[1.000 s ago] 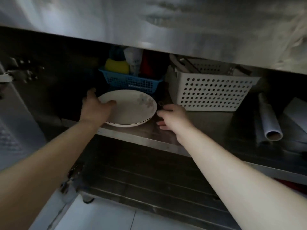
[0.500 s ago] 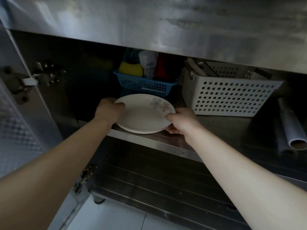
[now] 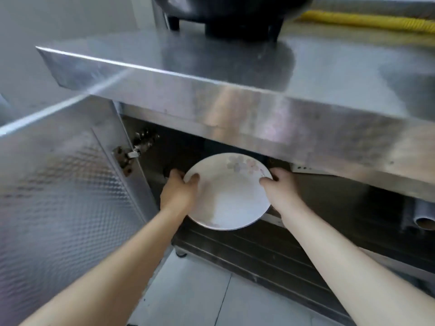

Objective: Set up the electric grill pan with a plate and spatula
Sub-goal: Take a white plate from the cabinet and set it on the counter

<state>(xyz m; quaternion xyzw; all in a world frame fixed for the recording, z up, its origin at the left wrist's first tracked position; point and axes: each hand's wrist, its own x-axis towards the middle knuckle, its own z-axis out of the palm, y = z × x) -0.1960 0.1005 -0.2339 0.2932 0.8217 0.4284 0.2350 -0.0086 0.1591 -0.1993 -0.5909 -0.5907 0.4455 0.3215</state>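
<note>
1. The left grip is closed on the left rim of the plate, with the thumb lying over the top edge and the fingers hidden behind. The right grip clasps the opposite rim in the same way.
2. The plate is white with a faint flower print on its far edge. It hangs at centre frame between the two grips, tilted toward the camera, in front of the open cupboard and below the front edge of the worktop.
3. Half a second ago the plate lay on the shelf while the grips closed on it. Now it appears lifted off, and the view has risen to show the top of the worktop. Fetching the plate looks nearly done; it is not yet set down beside the grill pan.
4. The grill pan is cut off by the top of the frame, so only its dark base and feet show. The worktop's front now hides the baskets. No spatula is visible. The open door at left is blurred, and the roll at lower right is cut by the frame edge.
</note>
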